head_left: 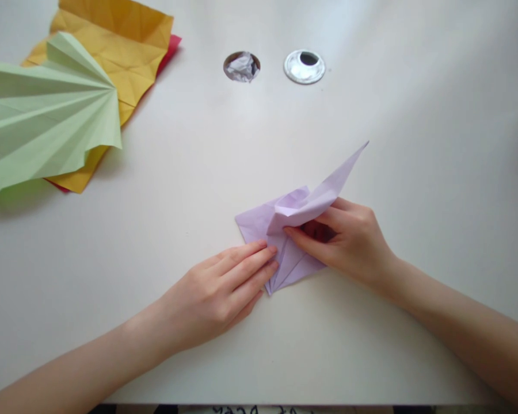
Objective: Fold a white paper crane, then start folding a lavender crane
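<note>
A partly folded sheet of lilac origami paper [302, 270] lies on the white table, one corner near the front edge. A long pointed flap of it rises up to the right, and the layers under that flap stand a little open. My left hand [231, 282] rests flat with its fingers stretched out, their tips on the paper's lower left side. My right hand [349, 241] grips the raised flap at its base, the thumb on the near side and the forefinger behind it. Its other fingers are partly hidden beneath the paper.
At the upper left, a pleated light green paper [56, 115] overlaps a creased yellow-orange paper [133, 52], with a red paper [171, 49] under both. Farther back are a table hole [242, 66] stuffed with crumpled paper and a round silvery cap [300, 70]. The white table's [176, 379] front edge shows below.
</note>
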Demonstrator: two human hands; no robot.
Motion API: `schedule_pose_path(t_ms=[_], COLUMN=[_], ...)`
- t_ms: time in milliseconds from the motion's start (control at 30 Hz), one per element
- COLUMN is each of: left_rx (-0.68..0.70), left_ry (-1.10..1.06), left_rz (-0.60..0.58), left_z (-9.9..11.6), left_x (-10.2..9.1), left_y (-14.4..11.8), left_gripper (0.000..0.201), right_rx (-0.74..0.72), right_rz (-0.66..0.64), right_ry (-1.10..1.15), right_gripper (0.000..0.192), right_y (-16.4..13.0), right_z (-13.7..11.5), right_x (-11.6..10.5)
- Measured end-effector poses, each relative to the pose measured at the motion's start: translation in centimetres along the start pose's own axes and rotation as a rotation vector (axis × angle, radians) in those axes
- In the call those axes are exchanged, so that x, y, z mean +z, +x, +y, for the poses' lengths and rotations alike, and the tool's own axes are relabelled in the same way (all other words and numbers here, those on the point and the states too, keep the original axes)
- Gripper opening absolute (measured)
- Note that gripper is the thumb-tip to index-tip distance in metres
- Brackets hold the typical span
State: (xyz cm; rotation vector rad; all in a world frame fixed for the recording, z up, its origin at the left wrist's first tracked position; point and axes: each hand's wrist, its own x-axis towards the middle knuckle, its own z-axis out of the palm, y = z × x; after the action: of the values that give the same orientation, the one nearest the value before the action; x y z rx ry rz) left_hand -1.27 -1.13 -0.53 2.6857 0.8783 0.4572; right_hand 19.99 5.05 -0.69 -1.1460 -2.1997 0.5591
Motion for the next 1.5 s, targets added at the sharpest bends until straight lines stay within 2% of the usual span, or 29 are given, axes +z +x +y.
schedule_pose_path(t_ms=[433,633,833,1100,1367,1500], left_rx=[-0.001,-0.011,-0.02,-0.005,0.022,0.029], left_ry=[-0.003,0.012,-0.025,-0.106,-0.117,-0.116], left_rz=[0.0,-0.023,-0.037,-0.133,-0.122,-0.175], left_z=[0.0,0.0,-0.1,-0.5,-0.5,-0.5], left_x=[0.0,0.1,0.1,-1.1,-1.5,-1.9], left_y=[-0.1,-0.1,-0.2,-0.3,-0.5,-0.5], left_gripper=[0.034,0.04,0.031,0.032,0.028,0.029], right_rx=[0.032,0.026,0.029,0.056,0.056,0.05], right_rz=[-0.035,-0.027,-0.029,-0.032,-0.04,-0.038], right_ry=[0.023,0.018,0.033,0.024,0.001,0.0], right_gripper=[0.01,0.01,0.008,0.012,0.011,0.011], right_y=[0.0,-0.1,-0.1,-0.1,0.0,-0.1], right_z=[0.0,0.1,0.2,0.0,-0.1,0.0], right_x=[-0.1,-0.1,0.0,0.0,-0.1,-0.1])
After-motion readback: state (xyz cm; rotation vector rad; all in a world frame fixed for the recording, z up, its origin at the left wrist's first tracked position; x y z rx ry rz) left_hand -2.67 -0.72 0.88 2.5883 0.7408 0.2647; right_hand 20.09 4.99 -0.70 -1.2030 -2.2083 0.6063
